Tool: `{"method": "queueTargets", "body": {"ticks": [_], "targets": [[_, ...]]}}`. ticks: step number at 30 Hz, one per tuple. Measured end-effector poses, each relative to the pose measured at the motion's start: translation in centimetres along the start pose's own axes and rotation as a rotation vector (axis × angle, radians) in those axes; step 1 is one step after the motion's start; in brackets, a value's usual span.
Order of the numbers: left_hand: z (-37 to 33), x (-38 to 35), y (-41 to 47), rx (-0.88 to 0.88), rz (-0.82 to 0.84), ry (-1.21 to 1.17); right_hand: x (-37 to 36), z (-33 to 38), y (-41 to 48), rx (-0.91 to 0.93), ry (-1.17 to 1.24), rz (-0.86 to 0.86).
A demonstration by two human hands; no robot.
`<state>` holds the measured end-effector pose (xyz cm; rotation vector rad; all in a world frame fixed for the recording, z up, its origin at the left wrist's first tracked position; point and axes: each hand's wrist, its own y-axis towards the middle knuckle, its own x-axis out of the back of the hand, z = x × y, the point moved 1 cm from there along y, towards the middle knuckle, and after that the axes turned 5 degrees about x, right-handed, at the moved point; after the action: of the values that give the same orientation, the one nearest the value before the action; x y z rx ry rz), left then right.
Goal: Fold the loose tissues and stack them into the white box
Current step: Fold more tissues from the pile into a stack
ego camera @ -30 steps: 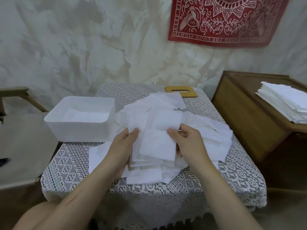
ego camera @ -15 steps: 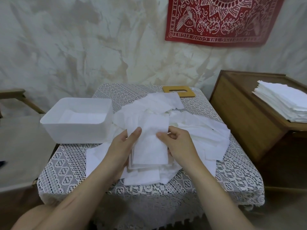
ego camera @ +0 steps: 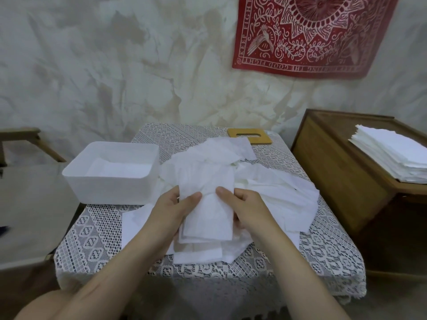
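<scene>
A white tissue (ego camera: 211,218) is held upright over a pile of loose tissues (ego camera: 272,190) on the lace-covered table (ego camera: 92,245). My left hand (ego camera: 172,211) pinches its left edge with thumb on the front. Its right edge is pinched by my right hand (ego camera: 248,210), and the two thumbs nearly meet at the middle. The white box (ego camera: 111,183) stands at the table's left side, with folded white tissue lying flat inside it.
A wooden lid with a slot (ego camera: 250,135) lies at the table's far edge. A wooden cabinet (ego camera: 342,181) on the right carries a tall stack of tissues (ego camera: 392,155). A chair seat (ego camera: 25,204) sits to the left.
My hands have come closer together, narrowing the tissue between them into a slimmer fold. The box and pile have not moved.
</scene>
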<state>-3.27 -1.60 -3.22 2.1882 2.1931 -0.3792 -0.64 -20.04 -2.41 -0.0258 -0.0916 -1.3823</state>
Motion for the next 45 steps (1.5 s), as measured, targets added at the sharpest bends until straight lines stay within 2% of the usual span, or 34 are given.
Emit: {"method": "queueTargets", "body": {"ticks": [4,10,15,18,24,30,34,39,42,45], "targets": [[-0.4,0.1,-0.6,-0.002,-0.001,0.055,-0.4,0.6,-0.2,0.036,0.046,-0.011],[-0.7,0.6,-1.1,0.018,-0.07,0.15,-0.5,0.7,-0.3,0.081,-0.04,-0.064],[-1.4,2.2,-0.6,-0.022,-0.174,0.224,1.4,0.5,-0.3,0.064,-0.049,-0.223],[-1.7,3.1,-0.6,-0.016,-0.211,0.218,3.3,-0.1,-0.3,0.028,-0.234,-0.266],[-1.9,3.1,-1.2,0.001,-0.222,0.156,4.0,-0.9,-1.4,-0.029,-0.652,-0.195],[-2.1,2.7,-1.4,0.024,-0.204,0.153,2.3,-1.3,-1.1,0.099,-0.977,0.038],[-2.0,2.7,-1.5,0.025,-0.19,0.162,1.8,-1.3,-0.8,0.177,-1.072,-0.008],[-2.0,3.0,-1.7,0.022,-0.195,0.156,2.3,-1.1,-1.2,0.243,-1.084,-0.141],[-2.2,3.3,-1.8,0.006,-0.201,0.156,3.2,-0.2,-1.9,0.252,-0.951,-0.188],[-2.4,3.5,-1.8,0.007,-0.198,0.143,3.9,0.2,-2.5,0.221,-0.792,-0.166]]}}
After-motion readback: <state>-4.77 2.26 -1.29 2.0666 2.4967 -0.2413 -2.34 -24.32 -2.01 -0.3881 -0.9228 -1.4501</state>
